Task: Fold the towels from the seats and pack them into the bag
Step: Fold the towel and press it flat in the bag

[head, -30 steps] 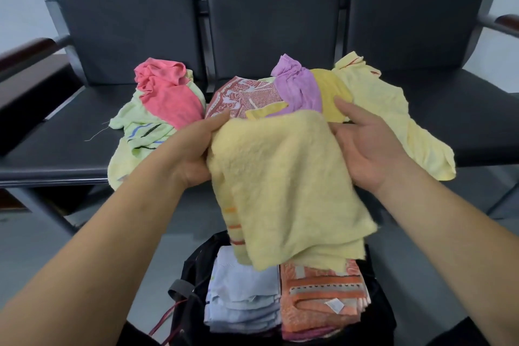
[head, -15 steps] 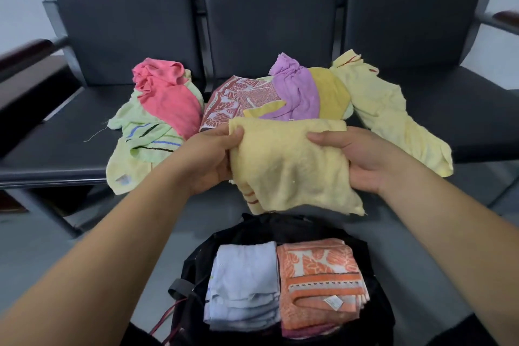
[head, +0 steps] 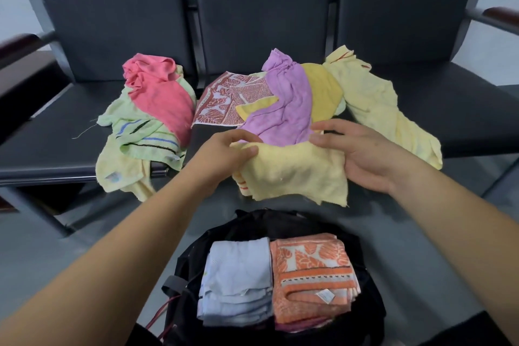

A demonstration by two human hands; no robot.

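loose towels (head: 286, 104) behind, packed bag (head: 370, 306) below

Both bare arms reach forward, left hand (head: 229, 152) and right hand (head: 363, 156) side by side, fingers curled, each gripping one end of the yellow towel (head: 295, 174)

Three seats, one bag, ten towels in sight

Seven loose towels lie across the three seats (head: 56, 135): one pink towel (head: 163, 98), one green striped towel (head: 140, 132), one pale towel (head: 120, 174) under it, one red patterned towel (head: 224, 104), one purple towel (head: 286, 109), one mustard towel (head: 323, 93) and one long yellow towel (head: 387, 109). An eighth, the folded yellow towel (head: 295, 174), is held by two hands, the left hand (head: 224, 154) and the right hand (head: 365, 157). The single bag (head: 191, 267) shows two folded ones on top, a light blue towel (head: 238, 275) and an orange towel (head: 309, 275) (anything beneath can't be counted).
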